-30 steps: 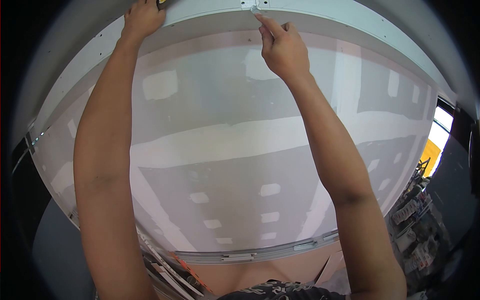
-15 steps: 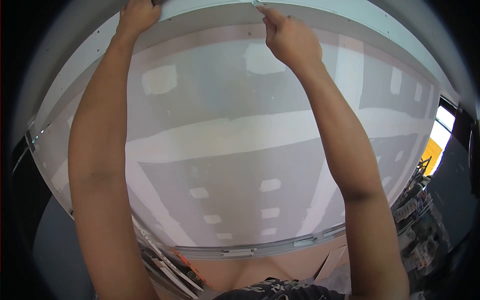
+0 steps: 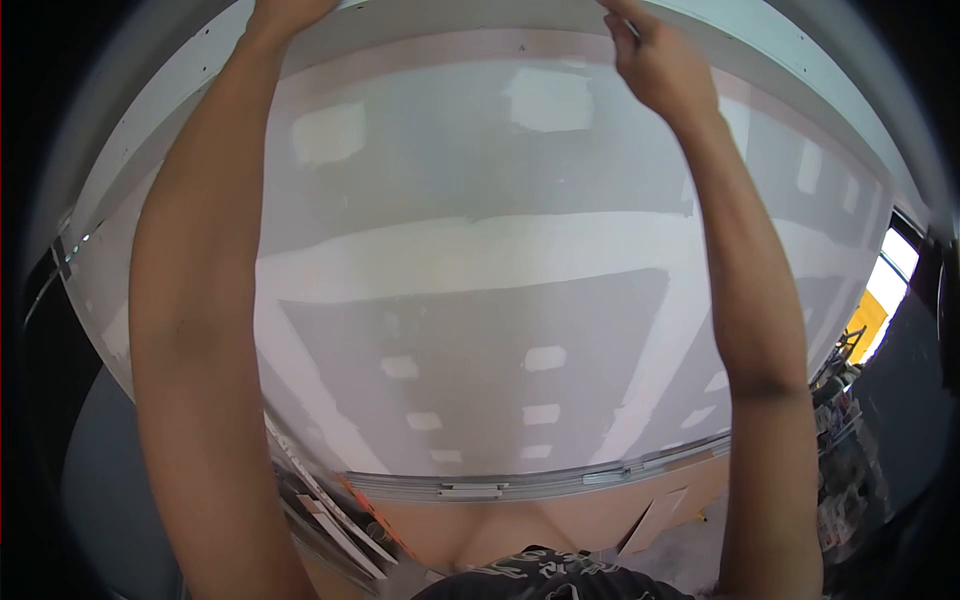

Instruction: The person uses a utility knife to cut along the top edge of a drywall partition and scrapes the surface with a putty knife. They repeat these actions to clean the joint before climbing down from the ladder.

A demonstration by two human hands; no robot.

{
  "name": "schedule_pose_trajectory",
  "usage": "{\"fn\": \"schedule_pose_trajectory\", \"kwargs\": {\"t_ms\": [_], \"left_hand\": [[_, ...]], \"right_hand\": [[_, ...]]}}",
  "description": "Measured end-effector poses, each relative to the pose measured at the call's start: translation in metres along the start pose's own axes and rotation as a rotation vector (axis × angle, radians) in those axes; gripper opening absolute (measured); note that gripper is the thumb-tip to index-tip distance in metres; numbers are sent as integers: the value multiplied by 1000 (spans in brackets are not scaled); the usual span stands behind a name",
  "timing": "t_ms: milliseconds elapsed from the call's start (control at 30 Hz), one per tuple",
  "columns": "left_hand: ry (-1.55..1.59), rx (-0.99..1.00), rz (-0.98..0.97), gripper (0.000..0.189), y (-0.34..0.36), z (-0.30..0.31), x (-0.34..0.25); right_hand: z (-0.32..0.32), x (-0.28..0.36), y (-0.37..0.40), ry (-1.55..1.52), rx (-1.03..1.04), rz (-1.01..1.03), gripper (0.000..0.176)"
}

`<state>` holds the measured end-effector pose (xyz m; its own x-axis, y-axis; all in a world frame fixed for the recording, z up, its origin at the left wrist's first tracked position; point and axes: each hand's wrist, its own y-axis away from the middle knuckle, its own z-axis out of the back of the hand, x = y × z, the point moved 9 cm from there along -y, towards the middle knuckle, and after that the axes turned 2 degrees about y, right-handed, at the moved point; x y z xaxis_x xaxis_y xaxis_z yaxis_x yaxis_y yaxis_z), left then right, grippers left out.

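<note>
Running left to right above the patched wall [image 3: 470, 330], the long pale beam [image 3: 790, 50] lies along the top, past both hands. The left hand [image 3: 290, 12] overlaps its left stretch and looks nearer to it; its fingers are out of view, so their grip cannot be told. The right hand [image 3: 668, 70], farther right, points its index finger up-left, other fingers curled; whether it holds or touches anything is unclear.
</note>
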<state>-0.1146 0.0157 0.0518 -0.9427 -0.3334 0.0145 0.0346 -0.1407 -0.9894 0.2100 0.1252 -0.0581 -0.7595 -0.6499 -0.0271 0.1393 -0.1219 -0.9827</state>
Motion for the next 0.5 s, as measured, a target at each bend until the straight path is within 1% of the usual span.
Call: {"fn": "schedule_pose_trajectory", "kwargs": {"t_ms": [33, 100, 133, 200, 233, 300, 333, 433, 467, 500], "left_hand": [[-4, -1, 2, 46, -3, -3, 2], [-20, -66, -18, 47, -7, -5, 3], [-13, -68, -21, 47, -8, -8, 4], [14, -42, -57, 48, -7, -4, 0], [20, -49, -62, 48, -6, -1, -2], [-14, -63, -25, 48, -3, 1, -2], [-7, -66, -25, 48, -2, 2, -3], [7, -62, -39, 47, 5, 12, -10], [20, -37, 8, 46, 7, 12, -11], [32, -10, 54, 45, 9, 11, -10]], "right_hand": [[-2, -5, -2, -4, 0, 2, 35], [15, 3, -2, 14, -60, 104, 35], [20, 3, 1, 21, -61, 102, 35], [24, 18, 6, 56, 26, 79, 35], [21, 19, 8, 63, 19, 76, 35], [17, 32, 14, 69, -46, 193, 33], [11, 31, 13, 47, -9, 190, 33], [3, 29, 4, -10, -6, 167, 33], [5, 33, 2, -11, -8, 170, 33], [3, 32, 0, -10, 40, 132, 34]]}}
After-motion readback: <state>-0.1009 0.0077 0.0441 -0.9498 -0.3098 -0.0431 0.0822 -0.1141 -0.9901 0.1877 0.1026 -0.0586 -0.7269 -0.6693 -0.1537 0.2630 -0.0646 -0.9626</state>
